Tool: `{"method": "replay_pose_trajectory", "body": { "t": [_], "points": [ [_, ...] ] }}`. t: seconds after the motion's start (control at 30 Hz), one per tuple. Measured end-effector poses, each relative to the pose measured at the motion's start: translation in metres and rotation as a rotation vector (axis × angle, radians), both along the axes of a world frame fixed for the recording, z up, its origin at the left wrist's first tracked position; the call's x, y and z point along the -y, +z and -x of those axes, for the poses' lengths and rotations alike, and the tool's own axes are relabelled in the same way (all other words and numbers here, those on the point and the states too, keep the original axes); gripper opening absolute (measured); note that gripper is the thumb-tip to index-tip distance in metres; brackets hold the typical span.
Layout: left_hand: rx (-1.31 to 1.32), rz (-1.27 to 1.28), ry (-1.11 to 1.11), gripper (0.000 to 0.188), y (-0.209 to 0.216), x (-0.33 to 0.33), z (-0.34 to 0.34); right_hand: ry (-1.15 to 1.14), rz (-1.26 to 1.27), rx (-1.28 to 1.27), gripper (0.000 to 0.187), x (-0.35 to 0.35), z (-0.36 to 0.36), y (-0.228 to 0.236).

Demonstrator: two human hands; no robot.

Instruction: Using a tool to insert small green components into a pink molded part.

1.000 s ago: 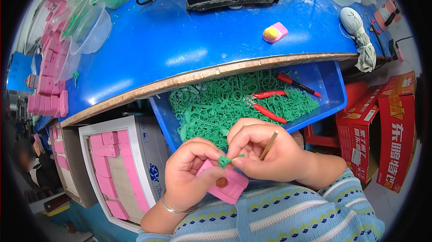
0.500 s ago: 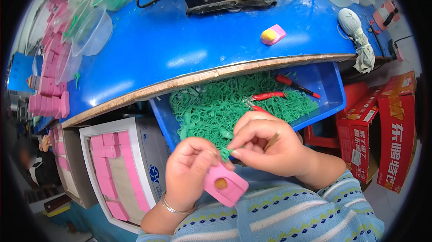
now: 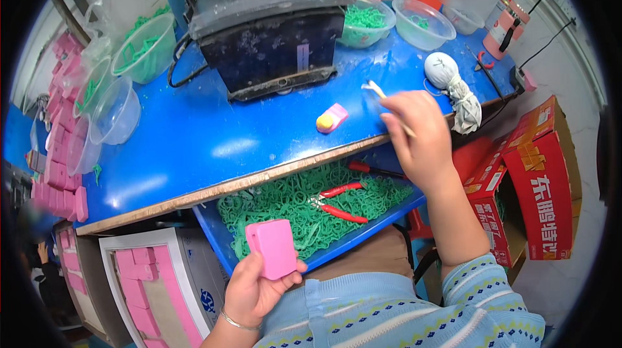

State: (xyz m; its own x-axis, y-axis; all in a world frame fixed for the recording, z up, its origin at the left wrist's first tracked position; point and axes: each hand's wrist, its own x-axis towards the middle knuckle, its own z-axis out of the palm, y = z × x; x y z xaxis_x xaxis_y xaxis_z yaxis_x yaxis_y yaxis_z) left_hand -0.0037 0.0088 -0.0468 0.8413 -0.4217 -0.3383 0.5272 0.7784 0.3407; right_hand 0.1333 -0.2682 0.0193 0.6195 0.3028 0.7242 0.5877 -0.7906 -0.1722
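My left hand (image 3: 254, 291) is closed around a smooth pink rectangular block (image 3: 275, 249), held upright in front of the blue tray (image 3: 350, 242). Green stringy rings and loops (image 3: 275, 196) fill that tray, and red-handled pliers (image 3: 345, 214) lie on top of them. Out over the table edge, my right hand (image 3: 420, 129) pinches a thin pale stick (image 3: 376, 89) whose whitish end points away from me. Just left of this hand, a small pink piece with a yellow lump (image 3: 332, 119) lies on the blue table (image 3: 240, 134).
A dark machine (image 3: 272, 56) stands at the table's back. Clear bowls (image 3: 424, 24) sit beyond it; more bowls (image 3: 115, 112) and stacked pink blocks (image 3: 61, 176) line the left. A white cloth bundle (image 3: 453, 89) lies right. Below are a box of pink blocks (image 3: 172, 244) and a red carton (image 3: 541, 199).
My right hand has left the pink block and reached up and right over the table with the stick. My left hand has turned the block, so its plain face shows. The view has shifted.
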Motion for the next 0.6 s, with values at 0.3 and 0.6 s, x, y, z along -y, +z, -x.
{"method": "replay_pose_trajectory", "body": {
  "t": [0.3, 0.6],
  "points": [
    [0.399, -0.65, 0.028, 0.067, 0.015, 0.001, -0.004, 0.095, 0.3, -0.112, 0.047, -0.034, -0.002, 0.007],
    [0.513, -0.631, 0.07, 0.072, 0.022, -0.001, -0.016, 0.789, -0.286, -0.542, 0.017, -0.056, 0.021, 0.009]
  ]
}}
